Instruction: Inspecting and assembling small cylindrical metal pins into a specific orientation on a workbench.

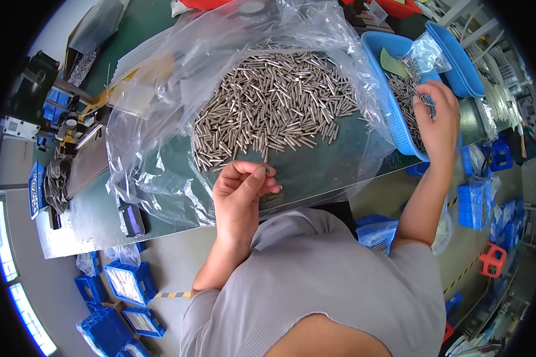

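A wide heap of small silvery metal pins (280, 95) lies on a clear plastic sheet (143, 143) spread over the green table. At the heap's near edge, my left hand (238, 187) pinches one metal pin (267, 171) between thumb and fingertips; only its end shows. My right hand (441, 119) hangs over a blue plastic basket (406, 134), fingers curved and a small gap between thumb and forefinger. Nothing shows in that gap. More pins (404, 95) fill the basket below it, along with a green paper slip (393, 63).
A second blue basket (458, 65) with a clear bag (429, 53) stands beyond the first. Tools and a small blue tray (37, 189) sit at the table's left end. Blue crates (130, 281) stand on the floor to the left; a red stool (492, 260) is at right.
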Motion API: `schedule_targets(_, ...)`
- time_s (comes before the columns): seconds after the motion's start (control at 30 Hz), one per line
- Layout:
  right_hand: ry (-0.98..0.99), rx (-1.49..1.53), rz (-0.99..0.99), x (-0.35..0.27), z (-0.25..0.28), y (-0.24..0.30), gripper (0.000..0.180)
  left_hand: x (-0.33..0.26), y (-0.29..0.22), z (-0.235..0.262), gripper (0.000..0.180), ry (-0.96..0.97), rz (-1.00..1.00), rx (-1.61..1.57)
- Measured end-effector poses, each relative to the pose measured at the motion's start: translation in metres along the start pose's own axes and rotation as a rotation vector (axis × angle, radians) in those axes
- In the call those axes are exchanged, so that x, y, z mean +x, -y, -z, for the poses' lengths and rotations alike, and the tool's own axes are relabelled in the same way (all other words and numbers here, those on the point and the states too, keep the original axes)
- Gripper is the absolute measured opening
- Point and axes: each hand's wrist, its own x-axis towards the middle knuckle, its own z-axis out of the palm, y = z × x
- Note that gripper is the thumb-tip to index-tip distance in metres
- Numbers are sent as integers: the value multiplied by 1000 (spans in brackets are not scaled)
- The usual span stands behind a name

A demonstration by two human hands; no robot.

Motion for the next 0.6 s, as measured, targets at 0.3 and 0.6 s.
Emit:
schedule_targets(0.3, 511, 378, 326, -58, -76, 86, 12, -3, -3, -3, 3, -51, 19, 11)
schedule_targets(0.6, 590, 258, 455, -55, -84, 98, 16, -6, -3, 4, 4, -19, 18, 3)
